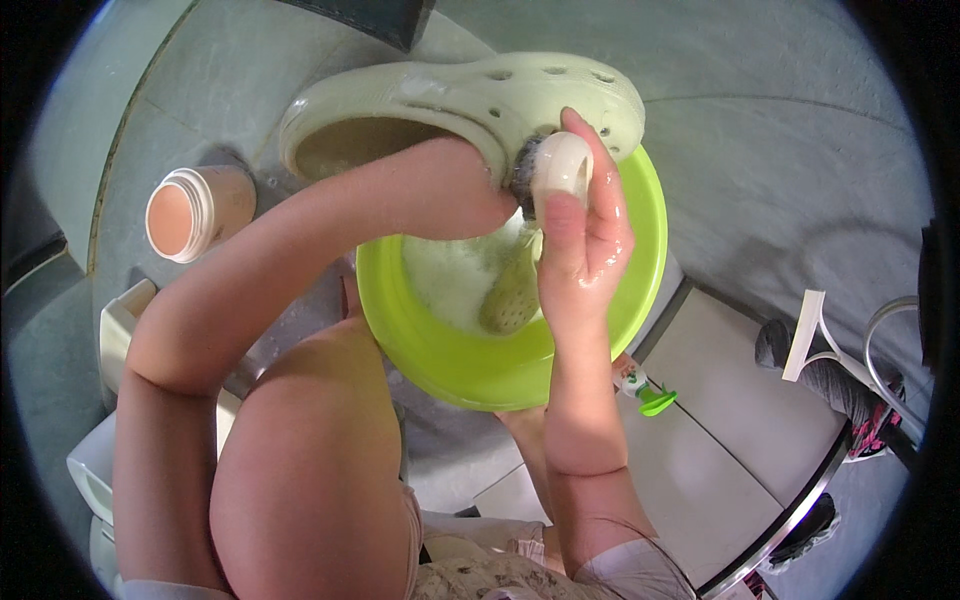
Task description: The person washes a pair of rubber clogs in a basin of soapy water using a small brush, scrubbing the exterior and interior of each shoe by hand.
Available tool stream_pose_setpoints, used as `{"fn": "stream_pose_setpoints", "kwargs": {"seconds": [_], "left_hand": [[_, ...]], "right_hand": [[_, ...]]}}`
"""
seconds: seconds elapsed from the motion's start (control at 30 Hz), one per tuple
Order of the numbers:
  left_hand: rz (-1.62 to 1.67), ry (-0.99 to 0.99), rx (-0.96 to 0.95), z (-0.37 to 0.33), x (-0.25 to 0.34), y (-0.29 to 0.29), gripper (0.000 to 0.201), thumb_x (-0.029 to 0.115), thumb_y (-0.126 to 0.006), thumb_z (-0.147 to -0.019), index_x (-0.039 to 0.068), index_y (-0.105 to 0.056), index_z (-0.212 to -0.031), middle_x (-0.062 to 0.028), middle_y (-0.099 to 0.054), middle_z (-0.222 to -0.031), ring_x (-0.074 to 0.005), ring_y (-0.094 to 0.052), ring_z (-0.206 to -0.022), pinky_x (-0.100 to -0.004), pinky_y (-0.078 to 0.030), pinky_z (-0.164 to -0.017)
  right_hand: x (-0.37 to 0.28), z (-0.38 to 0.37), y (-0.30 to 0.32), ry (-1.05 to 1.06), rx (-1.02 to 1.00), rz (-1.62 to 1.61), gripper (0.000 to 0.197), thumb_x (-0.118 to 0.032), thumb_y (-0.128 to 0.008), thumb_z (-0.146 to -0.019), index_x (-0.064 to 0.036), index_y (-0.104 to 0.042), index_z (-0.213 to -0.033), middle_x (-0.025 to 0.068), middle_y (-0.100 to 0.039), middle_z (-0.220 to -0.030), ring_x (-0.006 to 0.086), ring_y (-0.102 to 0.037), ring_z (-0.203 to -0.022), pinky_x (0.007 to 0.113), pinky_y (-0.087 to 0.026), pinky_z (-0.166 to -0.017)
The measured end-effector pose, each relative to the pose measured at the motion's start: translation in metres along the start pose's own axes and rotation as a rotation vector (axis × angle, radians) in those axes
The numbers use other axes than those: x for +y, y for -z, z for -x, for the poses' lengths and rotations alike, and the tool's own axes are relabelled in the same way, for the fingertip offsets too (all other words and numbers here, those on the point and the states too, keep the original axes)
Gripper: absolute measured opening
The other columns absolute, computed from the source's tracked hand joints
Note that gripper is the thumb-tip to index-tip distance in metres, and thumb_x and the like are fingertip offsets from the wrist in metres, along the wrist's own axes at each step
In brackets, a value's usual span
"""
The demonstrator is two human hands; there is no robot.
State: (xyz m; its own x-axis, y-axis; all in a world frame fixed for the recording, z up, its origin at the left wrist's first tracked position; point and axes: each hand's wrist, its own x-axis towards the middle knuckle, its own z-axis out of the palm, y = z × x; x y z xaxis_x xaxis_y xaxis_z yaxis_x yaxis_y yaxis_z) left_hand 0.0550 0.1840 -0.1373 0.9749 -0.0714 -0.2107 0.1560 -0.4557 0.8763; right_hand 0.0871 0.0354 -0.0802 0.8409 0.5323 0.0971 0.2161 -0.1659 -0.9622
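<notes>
A pale green clog [450, 95] with vent holes is held up on its side over the far rim of a lime-green basin [645, 260]. My left hand [480, 190] reaches into the clog's opening and holds it; its fingers are hidden there. In my right hand [590, 220] is a white-handled scrub brush [563, 165], its dark bristles against the clog's side near the toe. My right thumb and fingers are wet and closed round the handle. Another light-coloured clog [512, 295] sits partly sunk in the basin's foamy water [440, 280].
An open white jar [200, 210] with a peach-coloured top face lies left of the basin. At the right, a bottle with a green nozzle [655, 400] lies by white floor panels [700, 430]. Beyond them are a white T-shaped tool [808, 335] and a dark shoe [860, 405].
</notes>
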Motion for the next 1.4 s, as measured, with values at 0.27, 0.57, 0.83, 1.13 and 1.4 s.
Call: {"fn": "stream_pose_setpoints", "kwargs": {"seconds": [0.27,0.57,0.83,1.13,1.4], "left_hand": [[-0.051,-0.027,-0.061,-0.002,0.009,0.01,0.034,0.026,-0.053,-0.081,-0.004,-0.065,-0.089,-0.0243,-0.064,-0.086,-0.0369,-0.062,-0.079,-0.0414,-0.048,-0.074],[0.02,-0.101,0.041,0.022,0.027,0.011,0.027,0.019,-0.059,-0.075,-0.001,-0.065,-0.094,-0.0224,-0.064,-0.093,-0.0364,-0.062,-0.088,-0.0416,-0.048,-0.077],[-0.346,-0.111,-0.199,0.027,0.019,-0.008,0.017,0.013,-0.056,-0.074,0.003,-0.068,-0.082,-0.0166,-0.067,-0.08,-0.0328,-0.065,-0.076,-0.0417,-0.051,-0.071],[-0.333,0.004,-0.362,0.031,0.024,0.002,0.016,0.009,-0.055,-0.071,0.001,-0.067,-0.078,-0.0197,-0.066,-0.079,-0.0338,-0.065,-0.075,-0.0437,-0.051,-0.069],[-0.347,-0.113,-0.196,0.028,0.018,0.025,0.024,0.017,-0.059,-0.074,-0.006,-0.061,-0.067,-0.0237,-0.06,-0.067,-0.04,-0.061,-0.067,-0.0452,-0.049,-0.067]], "right_hand": [[0.001,-0.005,0.001,-0.062,0.017,-0.059,0.051,-0.036,-0.054,-0.092,0.0002,-0.05,-0.127,0.0002,-0.056,-0.095,0.0056,-0.048,-0.077,0.016,-0.037,-0.068],[-0.003,0.009,0.018,0.044,-0.101,0.139,0.055,-0.011,-0.072,-0.076,-0.004,-0.053,-0.127,0.0113,-0.064,-0.106,0.0145,-0.06,-0.098,0.028,-0.045,-0.087],[-0.02,-0.014,-0.008,-0.205,-0.097,0.427,0.051,-0.029,-0.071,-0.079,-0.0108,-0.054,-0.124,0.016,-0.068,-0.089,0.0253,-0.068,-0.082,0.034,-0.052,-0.069],[-0.006,0.004,-0.01,-0.237,-0.031,0.374,0.049,-0.03,-0.068,-0.082,-0.0072,-0.053,-0.123,0.0193,-0.067,-0.084,0.0316,-0.067,-0.074,0.034,-0.052,-0.066],[0.008,0.062,-0.003,-0.247,-0.125,0.407,0.048,-0.024,-0.069,-0.082,-0.0084,-0.052,-0.125,0.0139,-0.065,-0.077,0.0219,-0.064,-0.062,0.032,-0.051,-0.06]]}}
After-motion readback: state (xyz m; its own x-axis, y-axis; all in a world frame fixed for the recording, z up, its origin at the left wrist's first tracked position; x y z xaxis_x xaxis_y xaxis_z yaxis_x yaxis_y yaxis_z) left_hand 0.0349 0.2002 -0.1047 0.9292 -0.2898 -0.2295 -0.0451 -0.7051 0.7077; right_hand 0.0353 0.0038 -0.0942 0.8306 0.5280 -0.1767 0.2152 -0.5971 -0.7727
